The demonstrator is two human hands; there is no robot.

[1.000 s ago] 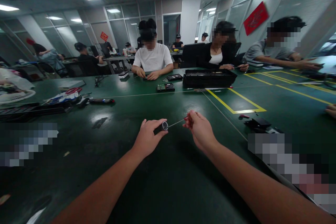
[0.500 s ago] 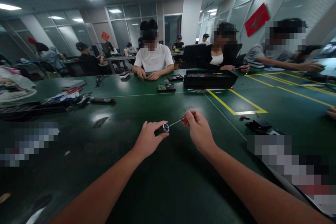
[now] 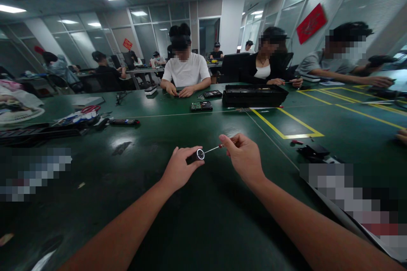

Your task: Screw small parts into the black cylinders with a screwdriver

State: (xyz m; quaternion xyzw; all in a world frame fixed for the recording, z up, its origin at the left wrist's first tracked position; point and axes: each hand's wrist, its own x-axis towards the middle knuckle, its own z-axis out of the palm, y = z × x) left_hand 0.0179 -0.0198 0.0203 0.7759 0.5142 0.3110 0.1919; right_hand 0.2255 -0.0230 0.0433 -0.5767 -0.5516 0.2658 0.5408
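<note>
My left hand (image 3: 178, 167) grips a small black cylinder (image 3: 193, 159) between thumb and fingers, its bright-ringed end facing right. My right hand (image 3: 245, 154) is closed around the handle of a screwdriver (image 3: 211, 150); the handle looks reddish and is mostly hidden by the fingers. The thin metal shaft slants down to the left, and its tip meets the ringed end of the cylinder. How deep the tip sits inside I cannot tell. Both hands are above the green table (image 3: 178, 237).
A marker-like tool (image 3: 124, 122) and red-handled scissors (image 3: 90, 109) lie left. Ahead are a circuit board (image 3: 201, 106) and a long black housing (image 3: 255, 96). Black parts (image 3: 314, 152) lie right, near yellow tape (image 3: 302, 136). Co-workers sit across the table.
My right hand has turned and shifted slightly right, with its fingers placed differently on the screwdriver. The left hand and the cylinder have stayed nearly still.
</note>
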